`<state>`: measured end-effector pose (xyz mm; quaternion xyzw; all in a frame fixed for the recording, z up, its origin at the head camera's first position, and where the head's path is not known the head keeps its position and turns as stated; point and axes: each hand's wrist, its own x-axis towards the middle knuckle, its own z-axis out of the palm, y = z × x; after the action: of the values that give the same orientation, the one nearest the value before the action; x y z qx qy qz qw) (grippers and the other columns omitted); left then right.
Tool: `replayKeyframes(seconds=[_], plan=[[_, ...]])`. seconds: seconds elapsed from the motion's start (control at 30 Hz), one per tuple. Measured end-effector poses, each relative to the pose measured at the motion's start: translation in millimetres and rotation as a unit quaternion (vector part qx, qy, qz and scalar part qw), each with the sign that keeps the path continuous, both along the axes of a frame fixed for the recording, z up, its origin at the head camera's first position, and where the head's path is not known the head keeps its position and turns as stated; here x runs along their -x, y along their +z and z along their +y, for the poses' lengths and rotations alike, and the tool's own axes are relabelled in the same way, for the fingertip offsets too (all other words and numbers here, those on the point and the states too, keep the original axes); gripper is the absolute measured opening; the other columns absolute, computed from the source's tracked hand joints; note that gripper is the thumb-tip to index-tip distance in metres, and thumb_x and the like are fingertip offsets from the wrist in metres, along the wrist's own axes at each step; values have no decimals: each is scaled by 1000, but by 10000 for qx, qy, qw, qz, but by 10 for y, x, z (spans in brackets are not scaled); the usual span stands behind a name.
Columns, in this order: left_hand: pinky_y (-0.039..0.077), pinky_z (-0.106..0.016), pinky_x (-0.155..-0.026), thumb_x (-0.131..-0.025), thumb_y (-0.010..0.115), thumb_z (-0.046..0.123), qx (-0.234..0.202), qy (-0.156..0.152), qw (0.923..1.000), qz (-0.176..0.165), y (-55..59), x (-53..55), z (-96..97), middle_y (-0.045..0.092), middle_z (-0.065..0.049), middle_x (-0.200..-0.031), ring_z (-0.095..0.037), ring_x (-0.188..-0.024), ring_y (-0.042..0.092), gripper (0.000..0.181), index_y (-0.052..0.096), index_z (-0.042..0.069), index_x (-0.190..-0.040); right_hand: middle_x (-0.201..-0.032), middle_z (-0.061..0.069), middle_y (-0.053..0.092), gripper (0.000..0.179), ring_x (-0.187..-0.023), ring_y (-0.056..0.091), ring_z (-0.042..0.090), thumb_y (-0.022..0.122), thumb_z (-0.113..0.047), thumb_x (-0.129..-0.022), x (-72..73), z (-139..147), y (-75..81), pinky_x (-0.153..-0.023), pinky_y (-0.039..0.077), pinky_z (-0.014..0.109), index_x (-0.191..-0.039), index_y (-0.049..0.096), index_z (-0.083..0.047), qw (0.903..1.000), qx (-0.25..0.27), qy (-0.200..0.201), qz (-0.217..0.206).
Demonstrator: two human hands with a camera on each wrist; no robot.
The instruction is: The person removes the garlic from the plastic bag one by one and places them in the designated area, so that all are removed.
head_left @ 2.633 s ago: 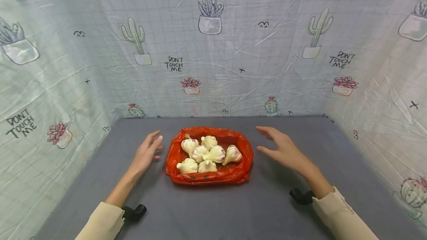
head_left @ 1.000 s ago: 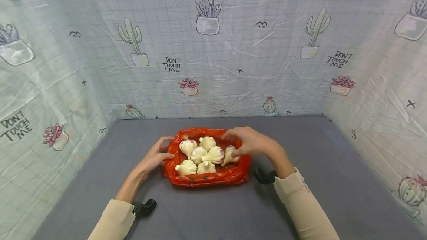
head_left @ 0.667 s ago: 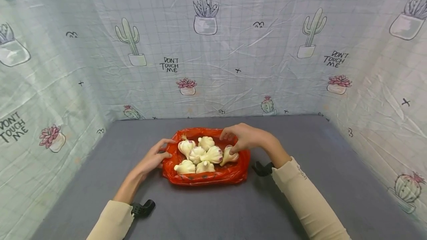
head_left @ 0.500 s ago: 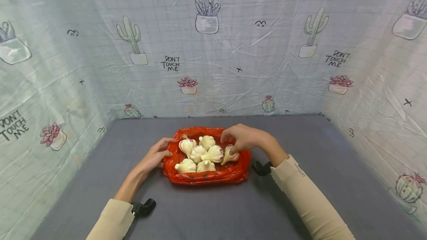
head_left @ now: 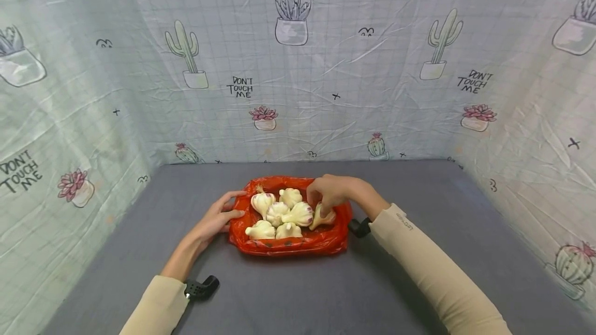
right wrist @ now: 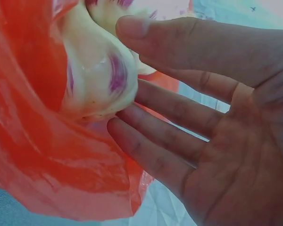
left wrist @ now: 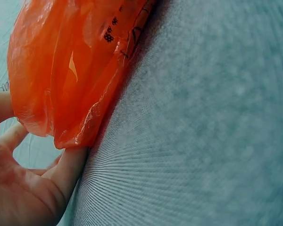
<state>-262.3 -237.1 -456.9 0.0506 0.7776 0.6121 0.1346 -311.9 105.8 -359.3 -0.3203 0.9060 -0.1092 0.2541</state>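
A red plastic bag (head_left: 291,248) with a rolled-down rim stands on the grey table and holds several purple-streaked garlic bulbs. At its left side my left hand (head_left: 215,221) rests against the plastic; thumb and index finger lie at the rim, fingers slightly bent. The left wrist view shows its fingers spread along the bag (left wrist: 70,70). My right hand (head_left: 332,190) reaches down into the bag's right end, beside the rightmost garlic bulb (head_left: 321,216). In the right wrist view, nearly straight fingers touch a bulb (right wrist: 96,70), with the thumb above it.
The grey tabletop (head_left: 288,293) extends around the bag. Behind it and along both sides hangs a pale curtain (head_left: 307,66) printed with cacti and lettering. A black wrist camera (head_left: 201,287) sits on the left wrist, another (head_left: 358,227) on the right.
Both hands have come in from beside the bag, the left to its side and the right into its right end. Lately the right fingers have sunk lower over the rightmost bulb.
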Motion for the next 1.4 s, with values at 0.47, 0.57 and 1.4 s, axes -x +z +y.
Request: replayKeyframes(seconds=[0.47,0.57,1.4], plan=[[63,-40,-80,-105,57,15,-210,-63,9997,-75,-40,6,-7,46,-28,-148,-25,-107,70,53,43,24,-155,-94,-4,62,25,-85,52,14,83,-3,-77,25,-23,-72,-66,47,24,-93,71,-16,9995,-188,243,-86],[63,-39,-80,-105,56,15,-223,-64,9997,-75,-45,5,-6,46,-28,-148,-24,-106,70,53,43,23,-155,-98,-4,63,26,-87,52,14,82,-2,-77,28,6,-70,-68,47,24,-97,73,-18,9993,-176,326,-6],[64,-44,-77,-103,64,21,-256,-191,9994,-90,-75,41,-6,43,-32,-149,-26,-101,73,62,37,29,-159,-120,-2,71,36,-101,56,18,75,-6,-82,-125,338,-48,-86,50,34,-116,74,-19,9869,1513,535,182]])
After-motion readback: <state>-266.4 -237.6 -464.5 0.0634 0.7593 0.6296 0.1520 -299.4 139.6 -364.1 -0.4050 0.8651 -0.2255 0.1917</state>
